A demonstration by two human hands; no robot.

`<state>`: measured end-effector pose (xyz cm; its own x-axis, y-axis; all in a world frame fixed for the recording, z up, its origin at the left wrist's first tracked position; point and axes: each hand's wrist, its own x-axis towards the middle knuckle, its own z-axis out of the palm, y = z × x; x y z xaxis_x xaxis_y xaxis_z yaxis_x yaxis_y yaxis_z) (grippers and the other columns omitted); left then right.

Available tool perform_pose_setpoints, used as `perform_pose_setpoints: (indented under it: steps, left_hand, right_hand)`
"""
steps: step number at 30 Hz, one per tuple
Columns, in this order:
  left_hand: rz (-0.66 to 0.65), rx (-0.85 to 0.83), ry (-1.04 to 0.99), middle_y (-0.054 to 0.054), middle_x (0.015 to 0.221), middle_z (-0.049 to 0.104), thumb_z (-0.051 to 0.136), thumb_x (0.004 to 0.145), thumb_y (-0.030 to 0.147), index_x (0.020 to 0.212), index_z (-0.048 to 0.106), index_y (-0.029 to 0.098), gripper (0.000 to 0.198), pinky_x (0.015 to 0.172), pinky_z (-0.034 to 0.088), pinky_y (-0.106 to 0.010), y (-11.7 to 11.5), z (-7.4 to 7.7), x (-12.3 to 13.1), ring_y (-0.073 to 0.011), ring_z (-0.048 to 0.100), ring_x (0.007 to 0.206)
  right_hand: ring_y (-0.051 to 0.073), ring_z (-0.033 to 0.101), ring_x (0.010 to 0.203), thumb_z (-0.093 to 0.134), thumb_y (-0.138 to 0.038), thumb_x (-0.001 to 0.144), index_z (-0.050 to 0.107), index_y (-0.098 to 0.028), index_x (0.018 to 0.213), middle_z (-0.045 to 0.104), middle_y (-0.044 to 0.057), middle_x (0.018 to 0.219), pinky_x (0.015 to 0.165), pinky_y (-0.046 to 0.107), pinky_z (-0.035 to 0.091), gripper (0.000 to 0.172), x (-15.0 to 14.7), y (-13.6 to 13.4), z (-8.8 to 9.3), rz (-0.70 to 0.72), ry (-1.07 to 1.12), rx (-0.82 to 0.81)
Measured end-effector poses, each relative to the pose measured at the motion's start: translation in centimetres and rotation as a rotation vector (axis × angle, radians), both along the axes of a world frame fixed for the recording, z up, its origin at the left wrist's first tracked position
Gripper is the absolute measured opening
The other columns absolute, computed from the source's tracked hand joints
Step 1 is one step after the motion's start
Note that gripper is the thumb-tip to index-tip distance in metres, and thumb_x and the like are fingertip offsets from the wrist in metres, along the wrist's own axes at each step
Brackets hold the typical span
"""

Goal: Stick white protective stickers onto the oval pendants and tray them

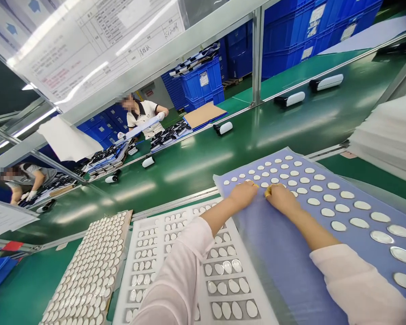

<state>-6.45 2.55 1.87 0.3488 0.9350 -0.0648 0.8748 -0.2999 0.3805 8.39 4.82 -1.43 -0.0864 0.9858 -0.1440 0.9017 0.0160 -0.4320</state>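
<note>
On a blue-violet sheet (pixel 257 257), shiny white oval pieces (pixel 329 197) lie in spaced rows. My left hand (pixel 244 194) is closed at the sheet's far left part, its fingertips pressed together. Close beside it, my right hand (pixel 282 197) is pinched too, its fingertips low over the sheet. Yellow covers show on fingertips of both hands. One white oval (pixel 264 184) sits between the hands. What either pinch holds, if anything, is too small or hidden. Under my left forearm is a white foam tray (pixel 253 275) with ovals in its slots.
A board packed with white ovals (pixel 88 275) lies at the left. Beyond runs a green conveyor (pixel 196 158) carrying black-and-white devices (pixel 223 128). White foam sheets (pixel 389 135) are stacked at right. Two people work across the belt near blue crates (pixel 203 81). A metal post (pixel 257 56) stands ahead.
</note>
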Motion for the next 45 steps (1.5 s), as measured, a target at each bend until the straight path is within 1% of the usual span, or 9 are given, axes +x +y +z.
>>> perform_pose_setpoints:
  steps: [3, 5, 10, 13, 18, 22, 29, 39, 45]
  left_hand:
    - [0.058, 0.026, -0.098, -0.009, 0.114, 0.063, 0.047, 0.093, 0.01, 0.103, 0.061, 0.016, 0.018, 0.092, 0.051, -0.033, -4.3, 1.5, -0.7, -0.0204, 0.058, 0.106]
    - [0.102, 0.042, -0.195, -0.008, 0.112, 0.063, 0.044, 0.097, 0.017, 0.106, 0.059, 0.017, 0.017, 0.088, 0.052, -0.029, -8.2, 2.6, -1.6, -0.0168, 0.059, 0.101]
    - [0.24, 0.042, -0.846, -0.004, 0.095, 0.061, 0.058, 0.092, 0.022, 0.09, 0.057, 0.019, 0.003, 0.085, 0.049, -0.03, -17.5, 5.1, -4.1, -0.0147, 0.057, 0.087]
    - [0.236, 0.034, -1.006, -0.004, 0.089, 0.058, 0.06, 0.092, 0.029, 0.086, 0.056, 0.019, 0.013, 0.082, 0.047, -0.032, -20.7, 5.8, -5.1, -0.0151, 0.053, 0.084]
    - [0.258, 0.115, -1.111, -0.003, 0.089, 0.054, 0.06, 0.095, 0.033, 0.089, 0.057, 0.019, 0.016, 0.082, 0.043, -0.032, -24.1, 5.1, -6.0, -0.0155, 0.05, 0.085]
    - [0.312, 0.081, -1.259, -0.003, 0.091, 0.049, 0.064, 0.093, 0.032, 0.09, 0.059, 0.02, 0.014, 0.082, 0.042, -0.031, -26.6, 4.8, -6.5, -0.0153, 0.048, 0.088]
    - [0.462, -0.171, -1.611, -0.004, 0.095, 0.05, 0.081, 0.079, 0.034, 0.079, 0.055, 0.017, 0.031, 0.076, 0.041, -0.028, -30.5, 5.3, -6.8, -0.0139, 0.049, 0.087]
    - [0.58, -0.34, -1.748, -0.005, 0.097, 0.059, 0.093, 0.06, 0.026, 0.085, 0.055, 0.017, 0.047, 0.076, 0.044, -0.026, -34.0, 4.5, -7.1, -0.0134, 0.056, 0.087]
    - [0.498, -0.32, -1.691, -0.004, 0.097, 0.057, 0.091, 0.062, 0.022, 0.092, 0.051, 0.019, 0.05, 0.076, 0.042, -0.026, -34.8, 3.3, -7.2, -0.0116, 0.053, 0.084]
  right_hand:
    - [0.02, 0.068, 0.097, 0.063, -0.033, 0.097, 0.066, -0.016, 0.115, 0.068, 0.008, 0.116, 0.084, 0.041, 0.057, 0.025, 0.2, -0.8, 1.7, 0.018, 0.126, -0.012]
    - [0.018, 0.068, 0.089, 0.061, -0.03, 0.096, 0.067, -0.018, 0.106, 0.071, 0.005, 0.104, 0.08, 0.035, 0.057, 0.017, 0.1, -2.9, 2.8, 0.056, 0.253, -0.003]
    - [0.017, 0.061, 0.075, 0.053, -0.041, 0.091, 0.065, -0.025, 0.09, 0.065, -0.001, 0.082, 0.07, 0.027, 0.054, 0.02, -0.9, -12.2, 5.1, 0.2, 0.574, 0.018]
    - [0.017, 0.057, 0.07, 0.057, -0.046, 0.089, 0.063, -0.025, 0.08, 0.06, 0.001, 0.079, 0.062, 0.028, 0.05, 0.023, -2.1, -17.0, 6.3, 0.323, 0.924, 0.021]
    - [0.016, 0.051, 0.065, 0.059, -0.04, 0.092, 0.065, -0.026, 0.077, 0.056, 0.001, 0.074, 0.057, 0.027, 0.048, 0.022, -4.6, -20.5, 7.3, 0.453, 1.092, -0.041]
    - [0.015, 0.047, 0.062, 0.059, -0.032, 0.093, 0.065, -0.026, 0.078, 0.054, 0.001, 0.074, 0.053, 0.026, 0.045, 0.018, -5.9, -22.2, 7.0, 0.551, 1.099, 0.028]
    - [0.013, 0.04, 0.057, 0.057, -0.014, 0.091, 0.064, -0.03, 0.086, 0.049, -0.002, 0.075, 0.049, 0.023, 0.041, 0.018, -6.9, -25.7, 5.9, 0.68, 1.071, 0.146]
    - [0.013, 0.047, 0.058, 0.062, -0.01, 0.085, 0.065, -0.03, 0.084, 0.053, 0.0, 0.081, 0.048, 0.022, 0.044, 0.02, -6.8, -28.8, 5.8, 0.71, 1.08, 0.228]
    - [0.013, 0.055, 0.065, 0.062, -0.018, 0.09, 0.068, -0.032, 0.093, 0.059, 0.004, 0.102, 0.057, 0.025, 0.051, 0.016, -5.4, -29.8, 4.7, 0.696, 1.017, 0.123]
